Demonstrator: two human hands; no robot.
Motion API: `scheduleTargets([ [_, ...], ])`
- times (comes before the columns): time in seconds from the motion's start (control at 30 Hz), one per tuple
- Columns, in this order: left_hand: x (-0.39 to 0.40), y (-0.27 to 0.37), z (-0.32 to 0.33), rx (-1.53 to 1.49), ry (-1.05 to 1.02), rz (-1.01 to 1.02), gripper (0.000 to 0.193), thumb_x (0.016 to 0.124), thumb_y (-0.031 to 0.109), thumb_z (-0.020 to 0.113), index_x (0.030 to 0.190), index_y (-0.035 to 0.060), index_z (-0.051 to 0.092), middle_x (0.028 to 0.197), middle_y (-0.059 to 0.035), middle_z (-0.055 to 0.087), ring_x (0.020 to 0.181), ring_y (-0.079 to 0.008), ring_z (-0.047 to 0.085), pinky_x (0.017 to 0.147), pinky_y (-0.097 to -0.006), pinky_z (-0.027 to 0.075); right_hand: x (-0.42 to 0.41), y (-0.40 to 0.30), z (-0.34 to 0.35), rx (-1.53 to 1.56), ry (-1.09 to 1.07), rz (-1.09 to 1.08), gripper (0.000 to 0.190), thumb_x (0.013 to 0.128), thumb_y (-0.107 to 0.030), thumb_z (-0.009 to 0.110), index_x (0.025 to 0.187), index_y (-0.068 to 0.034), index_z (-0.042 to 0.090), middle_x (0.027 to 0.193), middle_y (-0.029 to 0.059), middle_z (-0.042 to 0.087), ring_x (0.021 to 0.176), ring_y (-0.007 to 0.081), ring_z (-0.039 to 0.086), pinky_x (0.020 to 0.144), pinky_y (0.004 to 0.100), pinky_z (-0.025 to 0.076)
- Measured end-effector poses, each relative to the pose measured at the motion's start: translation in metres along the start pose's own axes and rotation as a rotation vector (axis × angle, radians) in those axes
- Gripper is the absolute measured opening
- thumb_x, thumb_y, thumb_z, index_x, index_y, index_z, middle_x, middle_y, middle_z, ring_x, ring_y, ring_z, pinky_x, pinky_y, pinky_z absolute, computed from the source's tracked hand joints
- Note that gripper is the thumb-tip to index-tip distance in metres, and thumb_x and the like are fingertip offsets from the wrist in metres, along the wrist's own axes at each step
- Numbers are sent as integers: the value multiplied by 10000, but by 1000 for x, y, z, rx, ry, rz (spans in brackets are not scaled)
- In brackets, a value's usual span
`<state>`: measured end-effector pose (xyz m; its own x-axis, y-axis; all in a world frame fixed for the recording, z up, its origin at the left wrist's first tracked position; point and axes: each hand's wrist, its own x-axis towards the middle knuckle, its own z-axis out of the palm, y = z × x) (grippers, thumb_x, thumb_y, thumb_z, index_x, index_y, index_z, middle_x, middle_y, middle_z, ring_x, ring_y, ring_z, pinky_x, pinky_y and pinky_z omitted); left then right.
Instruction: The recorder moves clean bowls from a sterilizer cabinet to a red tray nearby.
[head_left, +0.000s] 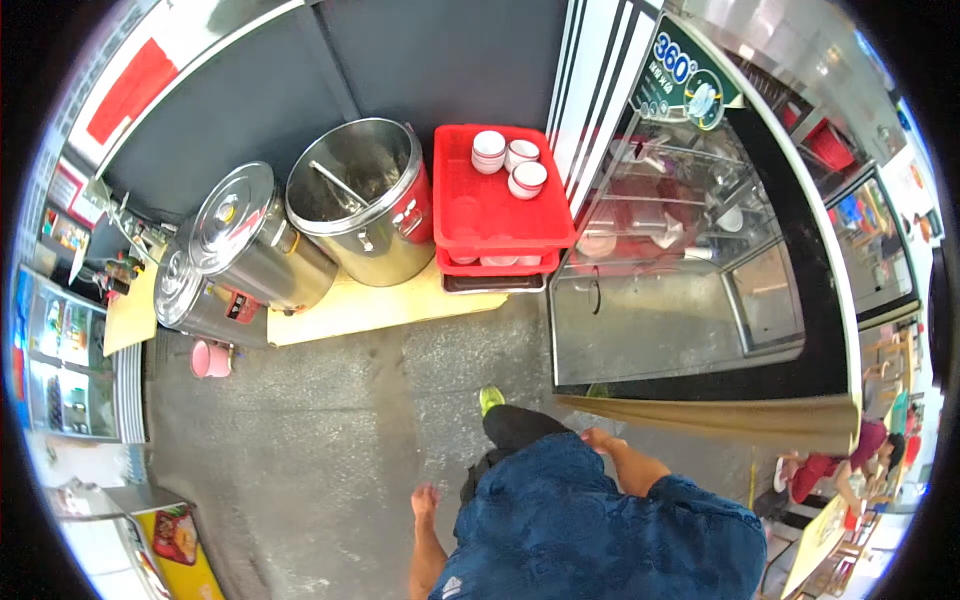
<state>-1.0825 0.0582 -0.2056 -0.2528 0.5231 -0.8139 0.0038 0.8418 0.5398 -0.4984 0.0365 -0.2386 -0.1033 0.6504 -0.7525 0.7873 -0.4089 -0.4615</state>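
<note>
Low in the view hangs my left hand (425, 498), its fingers loosely curled, over the grey floor. My right hand (598, 440) is beside my dark trousers, close to the bottom edge of a glass-fronted cabinet (675, 322). No object can be made out in either hand; the fingers are too small and blurred to judge. In front of me, a red plastic tray (495, 217) holds several stacked white bowls (527, 178). Left of it stands an open stainless steel barrel (367, 247) with a long handle leaning inside.
Two lidded steel barrels (300, 262) stand on a wooden board (390, 307). A pink bucket (211, 359) is on the floor at left. A yellow-sided unit (187, 559) is at the lower left. Another person (821, 469) sits at a table on the far right.
</note>
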Motion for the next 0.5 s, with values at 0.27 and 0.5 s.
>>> scheduleTargets([
  [0.27, 70, 181, 13, 135, -105, 311, 272, 1037, 280, 649, 1130, 28, 693, 877, -58, 712, 747, -149, 685, 637, -282, 537, 146, -95, -53, 3, 202, -156, 227, 980, -199, 651, 1124, -48, 739, 1026, 128, 770, 991, 288, 731, 876, 431, 559],
  [0.5, 179, 270, 25, 538, -267, 373, 361, 1028, 326, 624, 1150, -2, 710, 937, -88, 747, 795, -181, 716, 727, -313, 587, 158, -208, -166, 744, 386, -120, 238, 985, -191, 657, 1188, -88, 729, 1021, 105, 778, 951, 222, 734, 863, 379, 569],
])
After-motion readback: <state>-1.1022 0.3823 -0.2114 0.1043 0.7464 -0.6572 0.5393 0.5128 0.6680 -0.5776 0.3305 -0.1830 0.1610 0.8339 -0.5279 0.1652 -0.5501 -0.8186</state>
